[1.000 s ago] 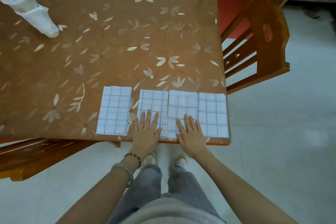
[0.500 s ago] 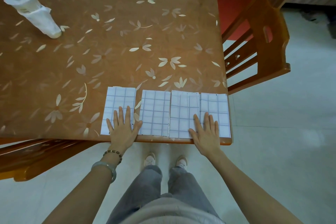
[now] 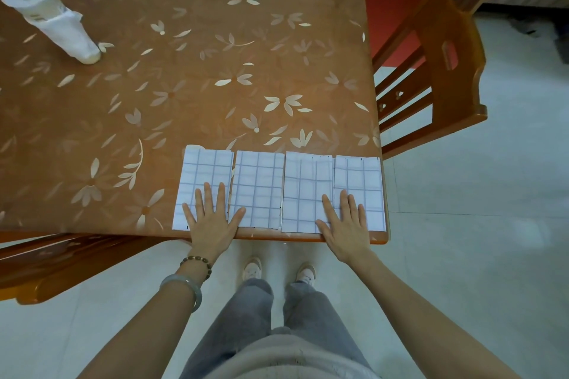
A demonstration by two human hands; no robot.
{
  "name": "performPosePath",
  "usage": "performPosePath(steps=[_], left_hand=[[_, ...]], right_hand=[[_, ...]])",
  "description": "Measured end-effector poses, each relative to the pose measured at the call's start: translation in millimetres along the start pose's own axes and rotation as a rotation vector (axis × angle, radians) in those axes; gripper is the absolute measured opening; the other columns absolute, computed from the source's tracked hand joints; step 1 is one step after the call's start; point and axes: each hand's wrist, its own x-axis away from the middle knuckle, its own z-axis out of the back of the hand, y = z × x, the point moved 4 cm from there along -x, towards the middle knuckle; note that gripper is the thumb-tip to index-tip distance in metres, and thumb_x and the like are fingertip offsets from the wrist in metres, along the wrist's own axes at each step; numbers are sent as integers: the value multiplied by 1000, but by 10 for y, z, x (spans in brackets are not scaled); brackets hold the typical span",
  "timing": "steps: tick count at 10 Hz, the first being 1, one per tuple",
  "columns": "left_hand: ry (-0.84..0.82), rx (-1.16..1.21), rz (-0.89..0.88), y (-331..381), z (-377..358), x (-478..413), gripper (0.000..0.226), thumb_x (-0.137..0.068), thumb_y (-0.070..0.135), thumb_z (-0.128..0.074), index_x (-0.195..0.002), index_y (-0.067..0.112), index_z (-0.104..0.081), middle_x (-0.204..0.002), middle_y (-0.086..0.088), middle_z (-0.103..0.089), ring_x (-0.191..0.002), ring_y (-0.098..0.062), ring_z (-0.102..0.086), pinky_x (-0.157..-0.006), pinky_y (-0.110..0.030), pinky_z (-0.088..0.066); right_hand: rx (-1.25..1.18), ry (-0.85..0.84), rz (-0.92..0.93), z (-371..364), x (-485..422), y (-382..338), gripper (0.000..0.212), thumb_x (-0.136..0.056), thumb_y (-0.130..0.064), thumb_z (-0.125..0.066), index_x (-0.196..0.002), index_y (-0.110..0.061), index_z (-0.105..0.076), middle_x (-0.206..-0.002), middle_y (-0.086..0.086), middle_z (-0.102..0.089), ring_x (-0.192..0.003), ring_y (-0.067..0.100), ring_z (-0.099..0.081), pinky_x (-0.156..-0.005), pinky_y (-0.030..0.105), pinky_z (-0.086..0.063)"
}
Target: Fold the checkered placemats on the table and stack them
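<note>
Several folded white checkered placemats lie side by side along the near edge of the table (image 3: 215, 77). From left to right they are the leftmost placemat (image 3: 201, 174), the second placemat (image 3: 258, 181), the third placemat (image 3: 303, 184) and the rightmost placemat (image 3: 361, 175). My left hand (image 3: 212, 218) lies flat with spread fingers on the leftmost placemat, its thumb reaching onto the second. My right hand (image 3: 346, 221) lies flat across the seam between the third and the rightmost placemat.
A white cup with a straw, wrapped in a white bag (image 3: 52, 18), stands at the far left of the table. A wooden chair (image 3: 440, 71) is at the table's right side, and another chair (image 3: 61, 261) is at the near left. My feet stand below the table edge.
Both hands slid outward from the two middle placemats: the left onto the leftmost placemat, the right toward the rightmost. The leftmost placemat now lies closer to the second.
</note>
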Motion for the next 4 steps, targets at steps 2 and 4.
performPosePath(steps=[2, 4], left_hand=[[37, 21, 30, 70, 117, -18, 87, -85, 75, -8, -154, 24, 1, -162, -9, 1, -148, -29, 5, -115, -56, 9], [228, 126, -65, 304, 798, -172, 89, -86, 75, -15, -154, 19, -3, -162, -7, 0, -148, -24, 8, -117, -50, 11]], right_hand=[[-120, 44, -34, 222, -9, -31, 81, -81, -69, 13, -151, -29, 0, -159, 14, 0, -146, 31, 3, -116, 44, 0], [-648, 100, 69, 936, -145, -222, 61, -98, -50, -33, -150, -31, -11, -158, 6, -13, -145, 22, -11, -116, 37, -13]])
